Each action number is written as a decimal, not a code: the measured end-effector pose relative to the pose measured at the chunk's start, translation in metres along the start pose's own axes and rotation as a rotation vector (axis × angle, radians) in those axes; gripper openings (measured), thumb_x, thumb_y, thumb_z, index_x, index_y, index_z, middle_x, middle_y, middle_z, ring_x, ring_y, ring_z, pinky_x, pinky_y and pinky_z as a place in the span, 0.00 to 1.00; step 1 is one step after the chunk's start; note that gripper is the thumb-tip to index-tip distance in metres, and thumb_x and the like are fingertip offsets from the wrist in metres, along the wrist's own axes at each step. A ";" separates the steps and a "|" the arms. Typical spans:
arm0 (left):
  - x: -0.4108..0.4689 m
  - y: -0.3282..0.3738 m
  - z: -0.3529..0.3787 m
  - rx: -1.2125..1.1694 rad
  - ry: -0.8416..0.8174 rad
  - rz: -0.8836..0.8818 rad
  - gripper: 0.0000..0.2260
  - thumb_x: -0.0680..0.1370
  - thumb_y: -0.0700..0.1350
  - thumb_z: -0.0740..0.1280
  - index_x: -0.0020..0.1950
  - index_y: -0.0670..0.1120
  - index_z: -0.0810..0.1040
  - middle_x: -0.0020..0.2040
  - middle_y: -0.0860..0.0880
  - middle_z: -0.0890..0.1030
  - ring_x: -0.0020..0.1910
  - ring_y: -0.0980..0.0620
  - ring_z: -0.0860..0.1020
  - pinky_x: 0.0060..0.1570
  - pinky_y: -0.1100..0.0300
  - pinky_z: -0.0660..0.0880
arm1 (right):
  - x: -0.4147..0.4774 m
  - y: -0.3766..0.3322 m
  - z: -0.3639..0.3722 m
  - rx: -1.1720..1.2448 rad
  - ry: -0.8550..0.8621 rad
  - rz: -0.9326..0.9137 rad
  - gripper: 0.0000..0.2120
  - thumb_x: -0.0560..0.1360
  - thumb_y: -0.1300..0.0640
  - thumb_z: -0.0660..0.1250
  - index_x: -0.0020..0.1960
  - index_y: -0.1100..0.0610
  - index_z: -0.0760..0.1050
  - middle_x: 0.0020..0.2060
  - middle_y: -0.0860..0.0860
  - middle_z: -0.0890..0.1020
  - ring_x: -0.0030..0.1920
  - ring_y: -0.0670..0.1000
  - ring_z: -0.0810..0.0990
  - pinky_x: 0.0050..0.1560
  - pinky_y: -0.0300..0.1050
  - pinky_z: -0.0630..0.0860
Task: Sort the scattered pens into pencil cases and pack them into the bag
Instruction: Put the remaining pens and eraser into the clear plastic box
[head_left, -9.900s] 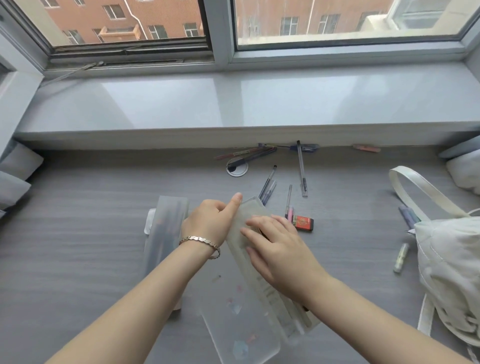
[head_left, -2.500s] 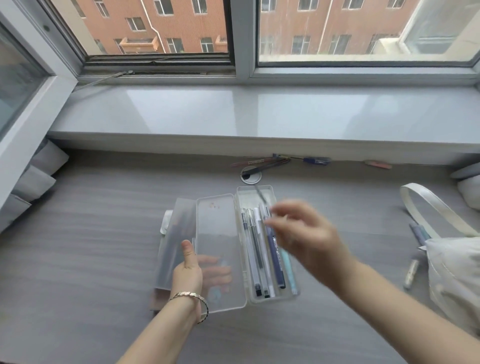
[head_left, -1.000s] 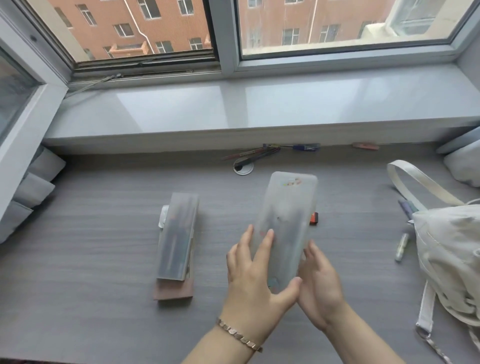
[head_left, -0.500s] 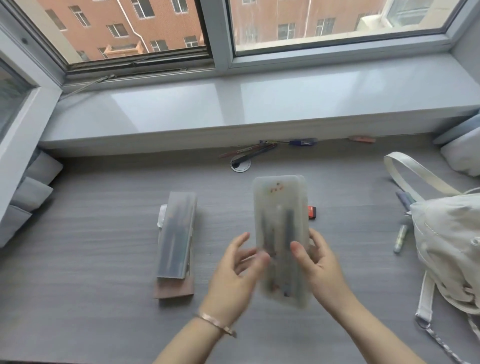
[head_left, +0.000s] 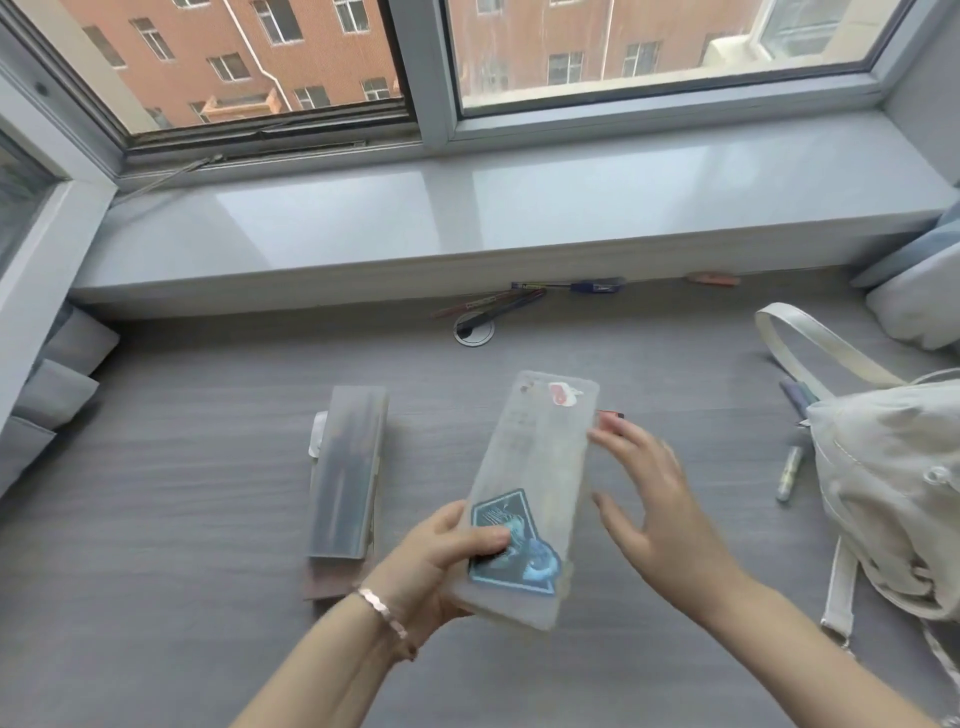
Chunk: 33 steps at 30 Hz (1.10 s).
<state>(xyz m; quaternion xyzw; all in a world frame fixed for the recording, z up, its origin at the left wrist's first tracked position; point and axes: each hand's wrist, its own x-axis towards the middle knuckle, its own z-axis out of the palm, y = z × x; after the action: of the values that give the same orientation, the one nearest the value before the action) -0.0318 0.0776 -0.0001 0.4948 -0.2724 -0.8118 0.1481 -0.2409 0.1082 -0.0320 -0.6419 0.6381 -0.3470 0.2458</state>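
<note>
The closed frosted pencil case (head_left: 530, 493) is held above the bench (head_left: 156, 519) by its near end in the left hand (head_left: 436, 561), the right hand (head_left: 654, 509) spread open just beside it, the bag (head_left: 893, 493) farther right

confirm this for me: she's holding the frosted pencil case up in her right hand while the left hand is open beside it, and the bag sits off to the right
Not quite: the hands are swapped. In the head view the left hand, the one with the bracelet, grips the frosted pencil case, and the right hand is open beside it. The bag does sit off to the right.
</note>
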 end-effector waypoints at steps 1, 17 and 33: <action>0.004 -0.007 0.004 -0.001 0.049 0.049 0.29 0.52 0.42 0.75 0.51 0.43 0.73 0.38 0.44 0.84 0.34 0.48 0.82 0.32 0.55 0.80 | -0.001 -0.008 0.004 0.211 0.019 0.240 0.19 0.75 0.64 0.62 0.60 0.44 0.67 0.62 0.49 0.71 0.62 0.49 0.70 0.66 0.43 0.66; 0.013 -0.038 0.031 0.064 0.063 0.244 0.42 0.61 0.73 0.64 0.70 0.53 0.65 0.63 0.50 0.78 0.61 0.54 0.77 0.64 0.52 0.71 | -0.014 -0.050 0.018 0.817 -0.105 0.639 0.10 0.71 0.56 0.69 0.52 0.54 0.78 0.47 0.49 0.85 0.46 0.41 0.82 0.44 0.31 0.77; 0.041 -0.029 0.032 -0.145 0.384 0.197 0.35 0.64 0.59 0.68 0.68 0.47 0.67 0.42 0.49 0.80 0.31 0.56 0.81 0.35 0.60 0.75 | -0.014 -0.064 0.025 -0.127 -0.292 0.165 0.29 0.70 0.51 0.61 0.71 0.53 0.61 0.42 0.53 0.83 0.45 0.54 0.79 0.45 0.45 0.73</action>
<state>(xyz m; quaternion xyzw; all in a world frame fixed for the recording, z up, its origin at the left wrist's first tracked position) -0.0783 0.0899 -0.0355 0.5994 -0.2273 -0.7019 0.3106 -0.1800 0.1234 -0.0011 -0.6452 0.6667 -0.1876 0.3226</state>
